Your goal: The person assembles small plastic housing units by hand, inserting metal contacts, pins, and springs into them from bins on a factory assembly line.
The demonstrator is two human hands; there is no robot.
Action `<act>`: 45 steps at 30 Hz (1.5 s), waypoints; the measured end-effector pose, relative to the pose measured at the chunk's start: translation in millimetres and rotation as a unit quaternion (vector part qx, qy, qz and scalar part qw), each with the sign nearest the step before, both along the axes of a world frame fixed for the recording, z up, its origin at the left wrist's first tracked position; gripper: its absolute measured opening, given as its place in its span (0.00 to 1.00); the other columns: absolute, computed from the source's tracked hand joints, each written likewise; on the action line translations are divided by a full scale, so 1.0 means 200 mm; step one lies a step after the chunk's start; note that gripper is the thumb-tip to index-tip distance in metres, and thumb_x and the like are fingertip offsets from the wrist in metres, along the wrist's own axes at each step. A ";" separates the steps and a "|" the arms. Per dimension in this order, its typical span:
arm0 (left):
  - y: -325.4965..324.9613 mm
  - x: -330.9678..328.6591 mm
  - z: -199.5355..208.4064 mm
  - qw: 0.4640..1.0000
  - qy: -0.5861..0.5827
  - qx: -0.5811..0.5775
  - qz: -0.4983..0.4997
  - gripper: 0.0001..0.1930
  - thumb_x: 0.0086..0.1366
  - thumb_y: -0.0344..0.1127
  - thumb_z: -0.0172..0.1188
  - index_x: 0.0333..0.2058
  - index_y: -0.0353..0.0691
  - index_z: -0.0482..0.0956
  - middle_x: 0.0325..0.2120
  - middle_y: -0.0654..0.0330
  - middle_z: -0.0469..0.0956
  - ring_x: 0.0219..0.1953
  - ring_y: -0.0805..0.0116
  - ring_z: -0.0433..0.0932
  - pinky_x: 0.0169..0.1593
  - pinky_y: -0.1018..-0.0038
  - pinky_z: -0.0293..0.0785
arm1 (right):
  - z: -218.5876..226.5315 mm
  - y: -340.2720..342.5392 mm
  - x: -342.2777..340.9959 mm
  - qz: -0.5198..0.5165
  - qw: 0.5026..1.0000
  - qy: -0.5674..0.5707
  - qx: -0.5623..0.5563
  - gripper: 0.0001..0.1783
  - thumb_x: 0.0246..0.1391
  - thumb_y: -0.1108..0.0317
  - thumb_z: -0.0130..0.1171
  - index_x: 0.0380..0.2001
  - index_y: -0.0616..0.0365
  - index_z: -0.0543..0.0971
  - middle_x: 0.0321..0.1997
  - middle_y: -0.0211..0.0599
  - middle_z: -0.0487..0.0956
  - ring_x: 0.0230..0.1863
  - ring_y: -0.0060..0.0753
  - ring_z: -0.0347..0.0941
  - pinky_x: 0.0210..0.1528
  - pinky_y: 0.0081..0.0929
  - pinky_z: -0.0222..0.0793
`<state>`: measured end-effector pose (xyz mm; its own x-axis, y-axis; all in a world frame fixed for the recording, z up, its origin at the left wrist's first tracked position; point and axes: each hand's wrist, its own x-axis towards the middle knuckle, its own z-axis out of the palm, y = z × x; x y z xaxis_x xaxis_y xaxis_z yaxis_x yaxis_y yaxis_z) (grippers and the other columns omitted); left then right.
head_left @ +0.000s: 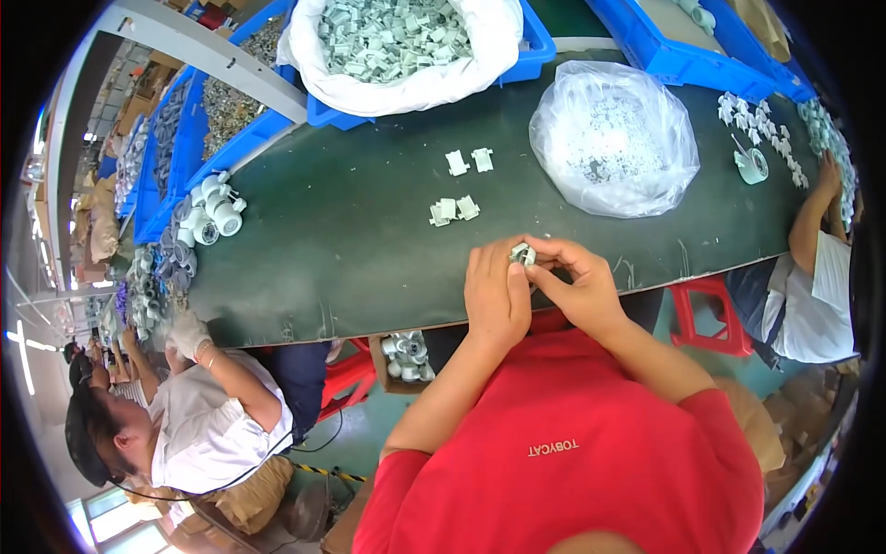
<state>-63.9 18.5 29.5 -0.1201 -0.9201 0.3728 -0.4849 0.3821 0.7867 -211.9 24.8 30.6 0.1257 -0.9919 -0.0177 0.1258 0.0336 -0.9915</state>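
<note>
Above the near edge of the green work table point(369, 268), both my hands meet around one small pale plastic part point(523, 254). My left hand point(496, 294) has its fingers closed on the part from the left. From the right, the thumb and fingers of my right hand point(583, 288) pinch the same piece; fingertips hide some of it. Beyond my hands lie several loose pale plastic parts point(469, 207), with two more pale pieces point(482, 160) farther off. A clear plastic bag point(614, 189) holding many tiny pieces stands ahead to the right.
A white sack point(406, 95) full of pale parts sits in a blue bin point(540, 42) at the back. White fittings point(221, 217) are grouped at left. A tape roll point(751, 166) lies at right. Co-workers sit on both sides, one with a gloved hand point(189, 337). A red stool point(706, 319) stands below.
</note>
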 end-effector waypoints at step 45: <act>0.00 -0.03 -0.08 0.993 -0.083 -0.070 -0.037 0.14 0.57 0.38 0.63 0.39 0.38 0.73 0.39 0.55 0.72 0.42 0.54 0.69 0.47 0.61 0.66 | -0.44 -0.80 -0.78 -0.094 0.863 0.440 -0.230 0.06 0.60 0.76 0.56 0.40 0.65 0.74 0.36 0.41 0.73 0.36 0.35 0.71 0.43 0.28 0.69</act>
<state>-70.9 19.5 13.9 -0.2554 -0.8475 0.4653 -0.5711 0.5206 0.6347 -368.0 -135.3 -57.9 0.1000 -0.9211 0.3763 -0.7221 -0.3273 -0.6094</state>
